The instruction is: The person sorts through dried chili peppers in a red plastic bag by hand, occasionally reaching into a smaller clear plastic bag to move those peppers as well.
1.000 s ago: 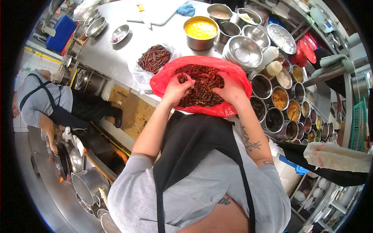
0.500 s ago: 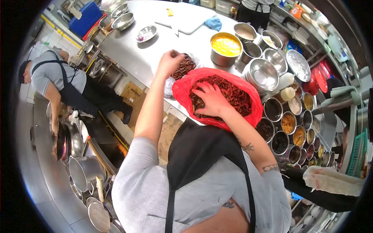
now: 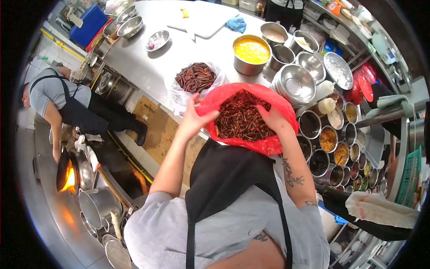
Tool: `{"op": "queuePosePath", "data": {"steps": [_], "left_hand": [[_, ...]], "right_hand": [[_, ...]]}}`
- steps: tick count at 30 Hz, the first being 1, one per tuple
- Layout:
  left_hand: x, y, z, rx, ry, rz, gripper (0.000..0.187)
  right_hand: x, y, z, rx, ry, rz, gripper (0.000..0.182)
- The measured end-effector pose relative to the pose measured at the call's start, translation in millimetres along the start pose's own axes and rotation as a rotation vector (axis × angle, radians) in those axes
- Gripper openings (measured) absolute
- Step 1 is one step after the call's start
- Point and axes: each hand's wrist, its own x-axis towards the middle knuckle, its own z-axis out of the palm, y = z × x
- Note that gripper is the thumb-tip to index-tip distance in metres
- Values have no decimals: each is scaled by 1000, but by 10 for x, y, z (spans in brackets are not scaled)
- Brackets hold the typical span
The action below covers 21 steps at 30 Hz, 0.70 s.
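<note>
A red plastic bag (image 3: pixel 215 96) stands wide open at the table's front edge, full of dried red chilies (image 3: pixel 244 117). At the bag's left rim is my left hand (image 3: pixel 195 117), its thumb and fingers apart and nothing seen in them. My right hand (image 3: pixel 273 120) reaches over the right side into the bag, with its fingertips among the chilies and partly hidden; whether it grips any cannot be told. Just behind and left of the red bag, a clear plastic bag (image 3: pixel 174 92) holds larger dark dried chilies (image 3: pixel 195 77).
Steel bowls (image 3: pixel 297 85) and a pot of yellow liquid (image 3: pixel 251 50) stand behind and to the right. Many sauce containers (image 3: pixel 328 140) line the right side. A cutting board (image 3: pixel 208 20) lies at the back. At left, a co-worker (image 3: pixel 67 98) tends a flaming wok (image 3: pixel 67 172).
My left hand has moved from the clear bag down to the red bag's left rim. My right hand has shifted right within the red bag. Flames have appeared at the co-worker's wok.
</note>
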Motion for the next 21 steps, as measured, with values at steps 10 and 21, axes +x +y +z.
{"op": "queuePosePath", "data": {"steps": [10,21], "left_hand": [[57,771,304,-414,-94,41,24],[-100,735,562,-924,-383,-64,26]], "right_hand": [[-49,-111,-104,110,31,149,56],[-290,-732,164,-176,-223,-250,71]]}}
